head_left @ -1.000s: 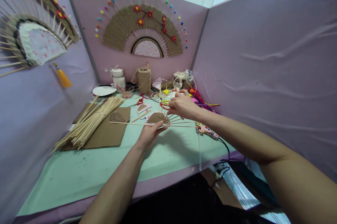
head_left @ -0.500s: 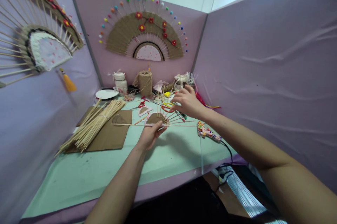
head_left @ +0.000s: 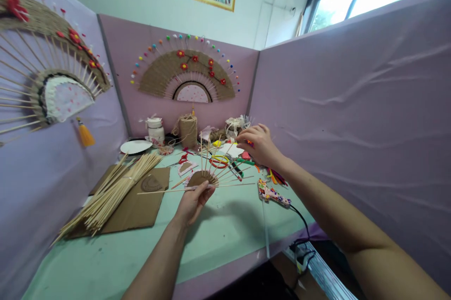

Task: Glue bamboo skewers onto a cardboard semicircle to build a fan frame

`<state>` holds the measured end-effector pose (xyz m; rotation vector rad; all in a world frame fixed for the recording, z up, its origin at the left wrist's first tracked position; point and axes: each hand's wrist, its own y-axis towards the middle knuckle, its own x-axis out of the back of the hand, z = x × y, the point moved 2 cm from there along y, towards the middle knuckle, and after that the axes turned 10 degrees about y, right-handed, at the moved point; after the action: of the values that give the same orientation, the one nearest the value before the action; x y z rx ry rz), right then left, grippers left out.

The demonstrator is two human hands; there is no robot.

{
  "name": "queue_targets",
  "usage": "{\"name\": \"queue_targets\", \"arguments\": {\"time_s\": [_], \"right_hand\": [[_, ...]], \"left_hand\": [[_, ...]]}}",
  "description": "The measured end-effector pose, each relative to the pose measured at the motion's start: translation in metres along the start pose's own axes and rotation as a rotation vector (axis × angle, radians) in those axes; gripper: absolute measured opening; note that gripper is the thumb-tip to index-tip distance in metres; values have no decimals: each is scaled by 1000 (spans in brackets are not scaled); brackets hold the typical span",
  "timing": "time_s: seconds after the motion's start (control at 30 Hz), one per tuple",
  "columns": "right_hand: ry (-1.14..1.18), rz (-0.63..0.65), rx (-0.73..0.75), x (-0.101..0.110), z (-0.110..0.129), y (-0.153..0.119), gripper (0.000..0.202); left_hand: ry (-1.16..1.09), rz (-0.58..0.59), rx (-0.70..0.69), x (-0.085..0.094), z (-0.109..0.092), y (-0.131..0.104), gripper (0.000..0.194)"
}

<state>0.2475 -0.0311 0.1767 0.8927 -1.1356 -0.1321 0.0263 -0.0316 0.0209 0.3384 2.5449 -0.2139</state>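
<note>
My left hand (head_left: 193, 202) grips a small half-round cardboard fan base (head_left: 201, 178) by its lower straight edge, thumb on top. Thin bamboo sticks (head_left: 225, 163) spread out from the base toward the back and right, and one long stick (head_left: 155, 192) reaches out to the left. My right hand (head_left: 259, 144) is raised above the back right of the table, beyond the stick tips. Its fingers are loosely bent with the thumb apart, and I see nothing in them. A patterned glue gun (head_left: 274, 195) lies below my right forearm.
A tied bundle of bamboo sticks (head_left: 109, 194) rests on a cardboard sheet (head_left: 150, 208) at left. Behind the fan base lie red scissors (head_left: 183, 159), pliers (head_left: 219, 162) and a twine spool (head_left: 188, 131). Finished fans (head_left: 190, 76) hang on the partitions. The glue gun's cord (head_left: 302, 217) runs off the front.
The view has tilted up, showing more wall and window. My right hand has moved away from the sticks to the right. My left hand keeps its hold on the fan base.
</note>
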Motion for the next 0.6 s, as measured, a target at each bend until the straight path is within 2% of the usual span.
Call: {"name": "queue_targets", "arguments": {"time_s": [0.27,0.6], "right_hand": [[244,44,-221,-16,-1,5,16],[356,17,-283,-15,-7,5,21]], "left_hand": [[-19,-12,13,-1,-3,-2,25],[-29,-46,42,-1,-5,-1,19]]}}
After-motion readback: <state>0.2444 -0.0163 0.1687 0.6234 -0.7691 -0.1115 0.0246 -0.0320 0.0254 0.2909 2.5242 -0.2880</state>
